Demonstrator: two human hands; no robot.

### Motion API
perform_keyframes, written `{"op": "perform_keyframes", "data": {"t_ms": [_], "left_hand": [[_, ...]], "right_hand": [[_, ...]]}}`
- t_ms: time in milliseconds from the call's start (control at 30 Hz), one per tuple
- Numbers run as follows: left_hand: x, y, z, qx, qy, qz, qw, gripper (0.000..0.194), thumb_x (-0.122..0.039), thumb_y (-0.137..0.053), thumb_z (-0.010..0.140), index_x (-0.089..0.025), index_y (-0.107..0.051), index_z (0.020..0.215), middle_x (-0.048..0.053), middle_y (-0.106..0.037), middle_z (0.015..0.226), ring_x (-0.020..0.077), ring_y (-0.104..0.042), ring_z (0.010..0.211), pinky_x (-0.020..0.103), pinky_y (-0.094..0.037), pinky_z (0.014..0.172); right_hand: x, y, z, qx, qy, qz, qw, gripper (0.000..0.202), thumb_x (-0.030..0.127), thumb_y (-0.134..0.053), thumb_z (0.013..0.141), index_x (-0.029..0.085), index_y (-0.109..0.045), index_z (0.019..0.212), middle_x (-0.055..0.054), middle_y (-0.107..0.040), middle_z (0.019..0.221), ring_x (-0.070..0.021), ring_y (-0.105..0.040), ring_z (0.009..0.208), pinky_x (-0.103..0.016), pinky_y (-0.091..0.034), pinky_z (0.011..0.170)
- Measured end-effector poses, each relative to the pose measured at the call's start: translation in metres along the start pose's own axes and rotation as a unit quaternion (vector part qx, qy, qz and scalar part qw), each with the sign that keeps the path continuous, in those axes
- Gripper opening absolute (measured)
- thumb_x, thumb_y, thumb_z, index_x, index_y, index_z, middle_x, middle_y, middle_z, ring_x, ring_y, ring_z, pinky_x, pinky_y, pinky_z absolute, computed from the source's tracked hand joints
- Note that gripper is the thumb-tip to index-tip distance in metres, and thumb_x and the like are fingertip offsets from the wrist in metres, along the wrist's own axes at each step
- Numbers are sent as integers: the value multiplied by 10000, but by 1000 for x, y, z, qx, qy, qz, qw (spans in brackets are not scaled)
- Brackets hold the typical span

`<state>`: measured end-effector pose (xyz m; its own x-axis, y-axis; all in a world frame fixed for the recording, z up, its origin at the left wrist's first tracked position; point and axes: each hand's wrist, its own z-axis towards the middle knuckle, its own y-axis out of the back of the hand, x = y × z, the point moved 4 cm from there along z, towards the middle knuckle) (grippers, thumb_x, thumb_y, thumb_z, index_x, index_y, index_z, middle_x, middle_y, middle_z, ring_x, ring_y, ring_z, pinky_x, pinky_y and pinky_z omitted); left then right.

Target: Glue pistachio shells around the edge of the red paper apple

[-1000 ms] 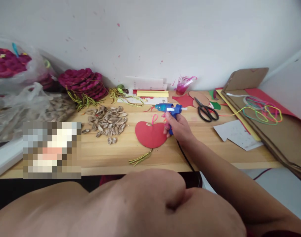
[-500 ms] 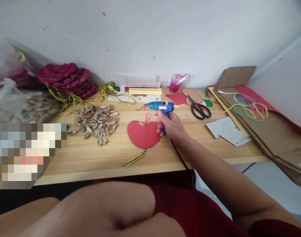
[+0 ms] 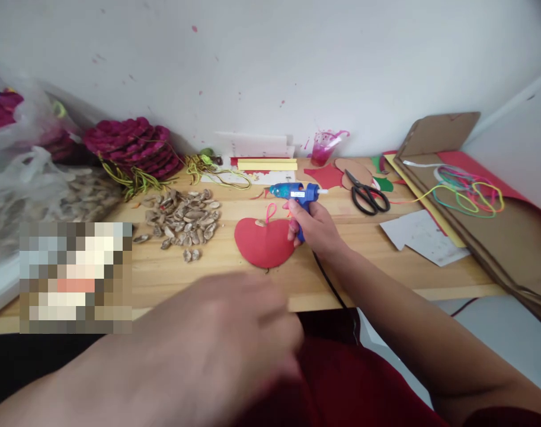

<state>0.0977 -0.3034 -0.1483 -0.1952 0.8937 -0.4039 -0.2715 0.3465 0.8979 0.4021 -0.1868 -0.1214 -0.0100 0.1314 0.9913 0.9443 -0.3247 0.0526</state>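
Observation:
My right hand [image 3: 312,225] grips the blue glue gun [image 3: 297,193], its nozzle pointing left above the red heart-like cutout [image 3: 265,244]. On the cutout's top edge sits one small shell [image 3: 260,223], beside a pink loop [image 3: 271,212]. My left hand [image 3: 243,332] is large and blurred in the foreground, below the cutout; its fingers are smeared by motion and what they hold, if anything, cannot be made out. It covers the place below the cutout. A pile of shells [image 3: 185,219] lies left of the cutout.
Black scissors [image 3: 368,196] lie right of the glue gun. Cardboard sheets [image 3: 487,237] with colourful cord [image 3: 468,190] are at the right. Magenta strung pieces [image 3: 130,148] and a plastic bag [image 3: 25,178] stand at the left. A stained cup [image 3: 322,151] is near the wall.
My left hand has risen into view over the table's front edge, covering the green tassel. The view has shifted slightly; my right hand still grips the glue gun.

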Motion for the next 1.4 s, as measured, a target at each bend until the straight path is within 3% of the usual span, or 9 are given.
{"op": "perform_keyframes", "data": {"t_ms": [67, 100, 133, 200, 300, 367, 633, 1067, 1400], "left_hand": [[35, 53, 83, -13, 29, 25, 999, 232, -182, -531, 994, -231, -664, 1178, 70, -691, 1146, 191, -664, 1005, 327, -568, 893], [49, 74, 114, -76, 35, 40, 996, 275, -140, -504, 993, -214, -642, 1219, 82, -680, 1190, 193, -656, 1051, 327, -569, 908], [60, 84, 135, -118, 37, 58, 991, 319, -99, -475, 991, -190, -618, 1261, 96, -667, 1228, 194, -644, 1104, 332, -563, 951], [78, 76, 150, -110, 60, 87, 988, 427, -48, -467, 964, -148, -551, 1371, 134, -608, 1368, 229, -583, 1253, 378, -528, 1056], [89, 47, 139, -94, 85, 122, 984, 579, -6, -454, 933, -98, -418, 1504, 179, -492, 1525, 269, -504, 1363, 434, -478, 1132], [91, 38, 132, -88, 88, 149, 981, 600, -1, -452, 923, -74, -404, 1516, 188, -467, 1553, 283, -503, 1357, 444, -468, 1141], [87, 44, 147, -21, 108, 232, 967, 636, -44, -408, 923, -82, -392, 1558, 173, -449, 1590, 300, -571, 1259, 445, -534, 1053], [79, 44, 154, 0, 113, 272, 956, 610, 2, -431, 871, -31, -511, 1475, 163, -525, 1537, 283, -616, 1211, 375, -546, 1038], [81, 43, 156, 4, 112, 268, 957, 540, -42, -410, 948, -28, -479, 1483, 193, -530, 1524, 263, -562, 1333, 358, -525, 1062]], "right_hand": [[-1, 0, 0, -1, -6, 2, 1000, 406, 601, -683, 860, 217, -552, 865, 69, -579, 484, -107, -570, 376, -186, -465, 350], [-1, 0, 0, 2, -6, 5, 1000, 416, 613, -684, 854, 220, -549, 867, 71, -573, 489, -110, -577, 385, -187, -465, 350], [-1, 0, 0, 5, -5, 8, 1000, 426, 626, -684, 848, 222, -549, 875, 76, -561, 494, -114, -584, 395, -189, -464, 347], [-3, 0, 1, 15, -1, 17, 1000, 444, 647, -679, 842, 225, -559, 909, 86, -536, 515, -120, -597, 416, -192, -465, 343], [-6, 0, 2, 23, -5, 27, 999, 459, 656, -669, 849, 219, -575, 953, 88, -525, 548, -117, -600, 434, -191, -464, 345], [-8, 0, 2, 23, -11, 32, 999, 458, 652, -662, 858, 215, -574, 960, 87, -525, 557, -115, -599, 439, -191, -463, 348], [-9, 0, 1, 29, -21, 43, 998, 427, 636, -646, 880, 218, -578, 939, 82, -532, 554, -118, -591, 442, -193, -463, 362], [-12, 1, -2, 31, -29, 10, 999, 370, 587, -622, 924, 219, -600, 956, 59, -570, 550, -121, -583, 449, -204, -471, 396], [-9, 2, 1, 10, -28, 21, 999, 474, 656, -705, 829, 206, -575, 899, 63, -540, 573, -125, -601, 455, -201, -470, 362]]}}
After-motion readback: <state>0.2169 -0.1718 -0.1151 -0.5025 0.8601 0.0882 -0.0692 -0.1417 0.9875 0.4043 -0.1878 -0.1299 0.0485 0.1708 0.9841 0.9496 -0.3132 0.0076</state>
